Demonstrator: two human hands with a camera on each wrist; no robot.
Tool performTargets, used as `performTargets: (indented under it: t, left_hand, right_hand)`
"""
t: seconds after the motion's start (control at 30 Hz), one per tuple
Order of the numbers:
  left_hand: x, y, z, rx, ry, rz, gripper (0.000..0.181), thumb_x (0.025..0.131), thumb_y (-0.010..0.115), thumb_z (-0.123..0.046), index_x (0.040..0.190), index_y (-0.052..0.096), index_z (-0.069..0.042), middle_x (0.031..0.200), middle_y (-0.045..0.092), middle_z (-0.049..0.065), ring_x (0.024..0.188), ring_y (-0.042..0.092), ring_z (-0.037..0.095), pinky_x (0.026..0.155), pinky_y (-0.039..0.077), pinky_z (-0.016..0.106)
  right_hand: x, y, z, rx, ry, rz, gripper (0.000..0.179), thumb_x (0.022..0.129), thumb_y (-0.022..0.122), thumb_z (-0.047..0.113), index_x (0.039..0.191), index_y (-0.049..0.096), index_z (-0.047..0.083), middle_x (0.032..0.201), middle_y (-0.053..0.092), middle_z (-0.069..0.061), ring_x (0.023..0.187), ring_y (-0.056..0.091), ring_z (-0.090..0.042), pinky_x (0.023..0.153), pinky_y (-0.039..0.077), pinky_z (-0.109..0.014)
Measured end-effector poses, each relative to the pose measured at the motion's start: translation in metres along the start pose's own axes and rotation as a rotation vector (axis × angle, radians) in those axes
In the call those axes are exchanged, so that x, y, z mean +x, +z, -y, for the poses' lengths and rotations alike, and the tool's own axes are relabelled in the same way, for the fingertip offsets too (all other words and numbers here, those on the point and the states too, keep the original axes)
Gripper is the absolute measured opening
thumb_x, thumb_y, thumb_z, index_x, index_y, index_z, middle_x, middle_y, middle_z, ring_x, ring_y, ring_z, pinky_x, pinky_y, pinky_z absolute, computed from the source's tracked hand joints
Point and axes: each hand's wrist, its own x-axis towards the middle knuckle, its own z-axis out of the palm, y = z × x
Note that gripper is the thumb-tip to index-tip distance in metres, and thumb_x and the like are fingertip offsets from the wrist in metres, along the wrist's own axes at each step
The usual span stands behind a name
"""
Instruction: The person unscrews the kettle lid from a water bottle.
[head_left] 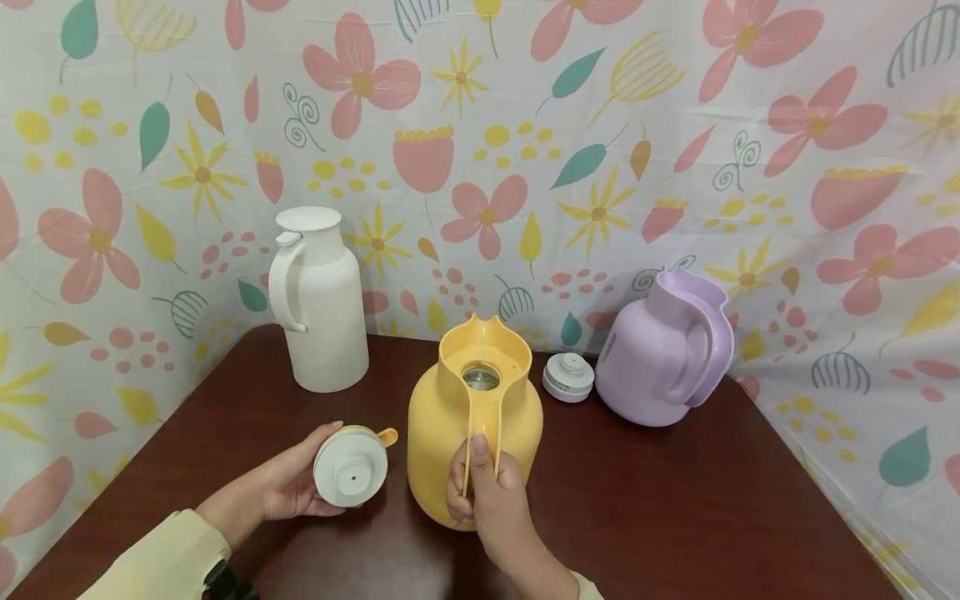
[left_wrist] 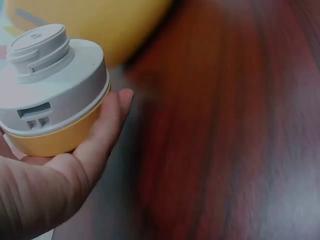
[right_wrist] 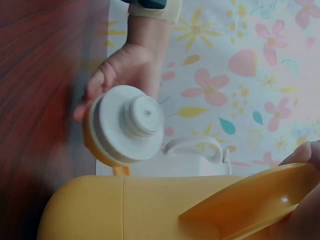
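The left hand [head_left: 296, 483] grips the lid [head_left: 351, 471] (white underside facing near) left of the open yellow jug [head_left: 438, 417]; the right hand [head_left: 489, 496] wraps its fingers round the handle [head_left: 484, 415].

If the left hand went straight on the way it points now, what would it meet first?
Probably the yellow jug, with the lid in the left hand touching first: the head view shows the jug just beyond it along that line. Their exact depth is hard to judge.
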Motion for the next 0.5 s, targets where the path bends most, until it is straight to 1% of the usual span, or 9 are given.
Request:
performTargets:
  t: [0.1,0.27,0.3,0.37,0.43,0.5]
  left_hand:
    - [0.0014,-0.0022,0.0028,0.046,-0.032,-0.064,0.072,0.102,0.023,-0.07,0.126,0.064,-0.016,0.101,0.078,0.001,0.095,0.076,0.018,0.089,0.058,0.037]
    - [0.0033,-0.0049,0.0029,0.081,-0.072,-0.181,0.073,0.1,0.024,-0.07,0.12,0.068,-0.016,0.097,0.079,0.0,0.092,0.076,0.016,0.086,0.058,0.036]
    - [0.0037,-0.005,0.0029,0.095,-0.079,-0.203,0.072,0.1,0.025,-0.07,0.119,0.069,-0.016,0.095,0.079,0.0,0.091,0.075,0.015,0.085,0.059,0.035]
    - [0.0047,-0.0045,0.0031,0.13,-0.084,-0.234,0.071,0.101,0.026,-0.068,0.118,0.07,-0.014,0.094,0.079,0.0,0.089,0.075,0.014,0.084,0.059,0.035]
    - [0.0063,-0.003,0.0027,0.168,-0.088,-0.256,0.07,0.101,0.028,-0.066,0.117,0.07,-0.014,0.091,0.079,0.0,0.086,0.074,0.014,0.081,0.059,0.034]
    - [0.0078,-0.001,0.0019,0.207,-0.099,-0.282,0.068,0.101,0.03,-0.065,0.113,0.072,-0.013,0.086,0.079,0.0,0.082,0.075,0.015,0.076,0.06,0.034]
  right_hand:
    - [0.001,0.0004,0.0006,-0.005,-0.003,-0.004,0.064,0.114,0.028,0.036,0.072,0.031,-0.012,0.051,0.025,-0.028,0.042,0.033,-0.003,0.041,0.034,-0.019]
    - [0.0019,0.0016,0.0007,0.0,-0.001,-0.001,0.064,0.114,0.027,0.036,0.072,0.031,-0.012,0.051,0.024,-0.027,0.039,0.027,-0.013,0.042,0.035,-0.019]
    - [0.0018,0.0018,0.0006,0.001,-0.001,0.002,0.064,0.114,0.027,0.036,0.072,0.031,-0.012,0.051,0.024,-0.027,0.039,0.027,-0.014,0.042,0.035,-0.019]
    - [0.0015,0.0019,0.0001,0.005,-0.004,0.007,0.063,0.114,0.026,0.035,0.072,0.031,-0.012,0.051,0.024,-0.027,0.039,0.026,-0.016,0.042,0.034,-0.018]
    - [0.0007,0.0014,-0.0004,0.006,-0.009,0.009,0.062,0.114,0.026,0.034,0.072,0.031,-0.012,0.05,0.024,-0.026,0.039,0.026,-0.014,0.041,0.034,-0.018]
    - [-0.0003,0.0006,-0.0011,0.011,-0.016,0.01,0.061,0.114,0.026,0.033,0.073,0.032,-0.012,0.05,0.024,-0.026,0.038,0.024,-0.018,0.04,0.033,-0.018]
